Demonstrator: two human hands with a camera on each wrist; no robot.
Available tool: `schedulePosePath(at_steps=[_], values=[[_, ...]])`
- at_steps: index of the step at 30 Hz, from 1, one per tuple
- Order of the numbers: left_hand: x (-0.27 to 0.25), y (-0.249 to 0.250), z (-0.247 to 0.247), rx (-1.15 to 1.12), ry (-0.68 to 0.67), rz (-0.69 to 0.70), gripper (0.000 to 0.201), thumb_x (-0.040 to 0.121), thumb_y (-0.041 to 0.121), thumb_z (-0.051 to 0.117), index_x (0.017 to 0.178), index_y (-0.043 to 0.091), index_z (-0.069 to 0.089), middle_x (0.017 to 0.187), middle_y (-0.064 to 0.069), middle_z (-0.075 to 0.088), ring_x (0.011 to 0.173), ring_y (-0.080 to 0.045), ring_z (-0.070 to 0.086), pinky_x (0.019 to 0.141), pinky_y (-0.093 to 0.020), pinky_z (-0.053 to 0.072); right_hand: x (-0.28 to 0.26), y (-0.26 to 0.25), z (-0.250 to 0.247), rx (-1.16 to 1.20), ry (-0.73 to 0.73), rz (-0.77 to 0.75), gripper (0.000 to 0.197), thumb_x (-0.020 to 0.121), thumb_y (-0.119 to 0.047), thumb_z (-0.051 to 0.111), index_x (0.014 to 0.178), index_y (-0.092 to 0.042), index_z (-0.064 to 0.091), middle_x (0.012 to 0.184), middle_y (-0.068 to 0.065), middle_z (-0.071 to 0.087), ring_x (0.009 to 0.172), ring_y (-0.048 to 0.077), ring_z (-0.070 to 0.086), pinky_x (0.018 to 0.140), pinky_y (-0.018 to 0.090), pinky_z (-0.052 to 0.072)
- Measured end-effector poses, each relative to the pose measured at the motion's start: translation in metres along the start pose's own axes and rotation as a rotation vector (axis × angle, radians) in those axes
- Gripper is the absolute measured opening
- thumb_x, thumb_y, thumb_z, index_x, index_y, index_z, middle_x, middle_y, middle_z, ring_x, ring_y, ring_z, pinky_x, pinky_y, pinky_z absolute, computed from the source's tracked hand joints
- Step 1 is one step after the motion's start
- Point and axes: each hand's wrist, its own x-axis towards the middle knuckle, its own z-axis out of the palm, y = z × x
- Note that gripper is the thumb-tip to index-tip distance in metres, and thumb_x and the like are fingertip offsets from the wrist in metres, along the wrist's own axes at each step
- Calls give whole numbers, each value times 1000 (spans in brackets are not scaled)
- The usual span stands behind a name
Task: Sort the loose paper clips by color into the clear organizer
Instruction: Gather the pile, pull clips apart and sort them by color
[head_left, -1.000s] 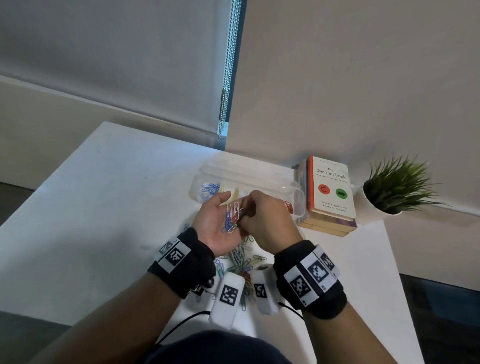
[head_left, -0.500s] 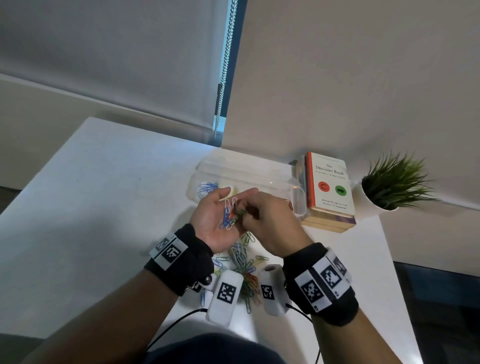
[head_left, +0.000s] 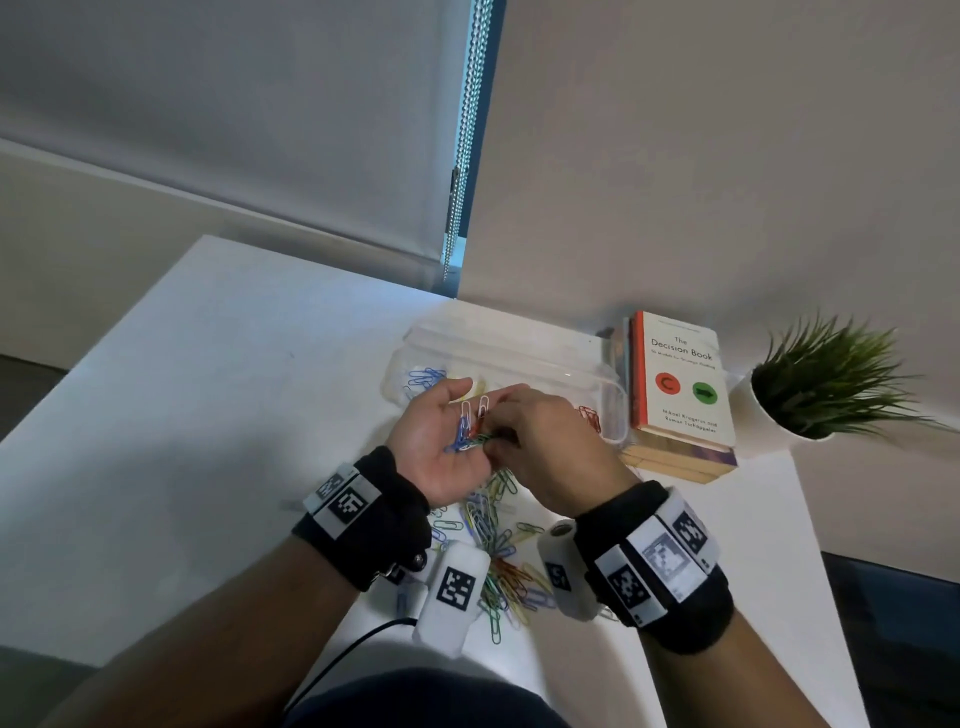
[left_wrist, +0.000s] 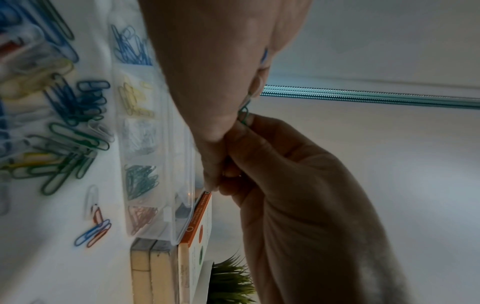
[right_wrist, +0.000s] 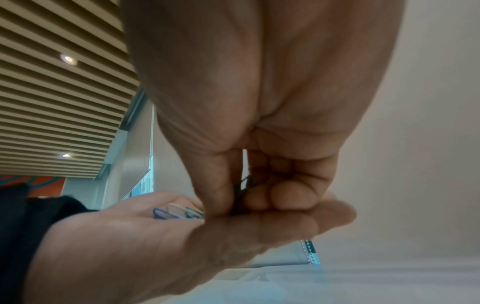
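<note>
Right hand (head_left: 550, 441), palm down, pinches a green clip (left_wrist: 244, 115) between thumb and fingertips, directly over my left hand (head_left: 441, 447), which lies palm up and cupped, carrying a few clips (head_left: 470, 423): two white, blue, red and green. Beyond both hands I see the clear organizer (head_left: 519, 353) on the white table (head_left: 208, 389); the hands hide its middle part from the head view. From the left wrist I read its compartments in a row: blue clips (left_wrist: 132, 47), yellow (left_wrist: 133, 100), white (left_wrist: 140, 135), green (left_wrist: 141, 181), red (left_wrist: 141, 216) nearest the books. To the right of the right hand, a stack of books (head_left: 680, 395) touches the organizer's end, and further right stands a potted plant (head_left: 826, 384). Beneath and nearer than my wrists lies the loose pile of clips (head_left: 498, 545), mixed green, blue, yellow, red and white, partly covered by the wrist cameras. A bead chain (head_left: 467, 145) hangs by the blind (head_left: 234, 104) behind.
</note>
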Motion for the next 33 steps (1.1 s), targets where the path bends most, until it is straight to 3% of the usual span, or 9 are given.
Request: schedulePosePath(at_steps=[6,10,12,14,17,19,24,28,33], values=[[0,3,-3,-24,-6,-1,52,89,28,38,109,-12,66,87,-17,61,73,-24,53,72,-31,39,0,5,3,76,30,-33,6,83,-9,61,79,-11,57,97,4,60,85,19,54,74,28,40],[4,3,-5,-52,-49,-30,57,96,31,30,96,-9,71,72,-13,58,59,-19,50,64,-27,47,1,8,4,145,56,-28,9,82,-6,59,75,-8,54,95,4,63,85,18,55,78,33,44],[5,5,-6,-57,-74,-36,56,96,31,30,106,-10,67,79,-18,64,62,-25,61,64,-31,55,0,10,3,187,67,3,8,84,-7,60,77,-9,56,87,-5,61,80,8,53,73,20,41],[8,7,-9,-37,-68,-25,52,96,30,32,118,-9,59,98,-24,66,78,-34,68,72,-41,57,-2,14,-1,210,99,77,7,87,-11,61,80,-11,59,76,-10,59,72,2,50,65,13,37],[14,13,-18,-7,-27,-8,50,98,30,31,119,-6,58,121,-29,61,110,-43,61,97,-51,45,0,35,-10,180,187,254,7,89,-16,60,83,-15,63,76,-2,64,70,13,56,65,24,40],[16,16,-23,-19,-35,1,48,97,30,33,118,-5,58,126,-29,59,118,-44,56,104,-50,39,6,54,-14,115,206,382,9,90,-15,57,86,-14,66,81,1,66,75,17,59,67,24,42],[17,20,-25,0,-65,16,47,95,30,35,119,-4,58,125,-27,60,117,-42,57,103,-49,40,27,83,-9,33,147,547,16,88,-9,54,90,-7,70,92,9,69,80,20,59,68,25,43],[18,20,-24,-16,-79,8,48,97,30,34,120,-4,57,127,-28,59,119,-43,55,104,-49,39,37,89,-1,13,81,595,20,89,-9,53,94,-5,71,94,11,71,85,25,65,75,32,55],[20,19,-26,-19,-96,1,49,98,31,32,120,-4,57,128,-28,58,120,-42,55,103,-49,40,37,97,-2,158,108,636,25,85,-7,63,110,-10,68,104,9,70,90,24,67,84,40,56]])
